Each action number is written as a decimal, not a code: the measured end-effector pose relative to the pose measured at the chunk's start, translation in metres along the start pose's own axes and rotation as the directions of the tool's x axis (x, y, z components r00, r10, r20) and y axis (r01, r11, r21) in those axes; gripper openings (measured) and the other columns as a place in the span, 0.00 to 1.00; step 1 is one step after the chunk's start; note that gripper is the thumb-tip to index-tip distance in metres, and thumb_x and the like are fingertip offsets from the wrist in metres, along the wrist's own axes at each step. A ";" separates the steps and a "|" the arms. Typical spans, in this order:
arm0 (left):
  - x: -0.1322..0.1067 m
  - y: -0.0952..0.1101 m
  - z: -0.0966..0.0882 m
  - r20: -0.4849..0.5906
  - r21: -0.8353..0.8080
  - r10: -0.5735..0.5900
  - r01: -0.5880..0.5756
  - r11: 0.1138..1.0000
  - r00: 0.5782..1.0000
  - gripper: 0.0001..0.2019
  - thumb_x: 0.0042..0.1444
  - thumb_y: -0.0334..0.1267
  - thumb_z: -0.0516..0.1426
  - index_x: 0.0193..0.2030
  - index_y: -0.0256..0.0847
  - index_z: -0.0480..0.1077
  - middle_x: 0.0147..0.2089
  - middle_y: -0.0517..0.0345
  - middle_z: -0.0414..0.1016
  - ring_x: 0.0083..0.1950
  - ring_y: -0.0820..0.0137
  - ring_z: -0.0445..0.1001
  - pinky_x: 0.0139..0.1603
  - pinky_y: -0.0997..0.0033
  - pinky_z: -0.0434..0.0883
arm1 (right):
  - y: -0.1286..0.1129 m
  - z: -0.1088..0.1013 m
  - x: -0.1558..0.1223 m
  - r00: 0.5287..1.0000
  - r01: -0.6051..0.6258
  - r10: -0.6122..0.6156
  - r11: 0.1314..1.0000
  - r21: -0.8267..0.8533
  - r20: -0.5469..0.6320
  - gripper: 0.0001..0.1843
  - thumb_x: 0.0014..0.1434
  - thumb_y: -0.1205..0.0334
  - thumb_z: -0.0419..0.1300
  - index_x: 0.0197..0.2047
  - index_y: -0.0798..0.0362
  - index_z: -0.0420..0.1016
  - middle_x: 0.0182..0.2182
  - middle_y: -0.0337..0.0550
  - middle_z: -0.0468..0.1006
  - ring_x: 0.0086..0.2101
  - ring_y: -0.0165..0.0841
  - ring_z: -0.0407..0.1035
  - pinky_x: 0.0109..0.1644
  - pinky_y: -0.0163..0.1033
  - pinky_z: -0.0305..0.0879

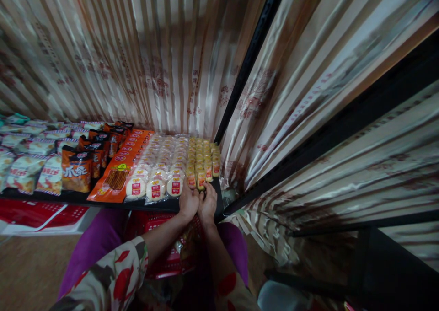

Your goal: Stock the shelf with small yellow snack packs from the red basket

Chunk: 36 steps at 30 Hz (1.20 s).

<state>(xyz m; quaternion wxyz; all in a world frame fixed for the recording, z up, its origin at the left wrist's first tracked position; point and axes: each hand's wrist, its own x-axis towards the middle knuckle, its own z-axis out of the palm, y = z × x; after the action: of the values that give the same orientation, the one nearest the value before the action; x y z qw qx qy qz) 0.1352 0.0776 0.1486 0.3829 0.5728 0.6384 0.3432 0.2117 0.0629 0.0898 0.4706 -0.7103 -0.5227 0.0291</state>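
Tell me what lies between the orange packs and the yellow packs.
In the head view, rows of round white cakes in clear wrappers lie between the orange packs and yellow packs.

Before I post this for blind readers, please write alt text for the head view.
The wearer's left hand and right hand meet at the front of rows of small yellow packets on a black shelf. To their left lie round white packets, orange packets and more bags, with curtains behind.
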 end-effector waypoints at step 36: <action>-0.005 -0.017 0.002 -0.009 -0.001 0.144 -0.144 0.990 0.990 0.27 0.51 0.28 0.49 0.59 0.36 0.57 0.44 0.51 0.70 0.46 0.69 0.69 0.50 0.70 0.66 | -0.004 -0.006 -0.006 1.000 -0.021 0.021 1.000 0.005 0.006 0.22 0.51 0.70 0.47 0.47 0.53 0.72 0.51 0.48 0.67 0.51 0.35 0.58 0.54 0.44 0.58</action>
<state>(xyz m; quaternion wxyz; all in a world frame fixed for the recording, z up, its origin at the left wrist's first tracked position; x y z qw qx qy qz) 0.1296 0.0707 0.1331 0.3548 0.6154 0.5967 0.3733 0.2095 0.0544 0.0937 0.4706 -0.7142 -0.5167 0.0375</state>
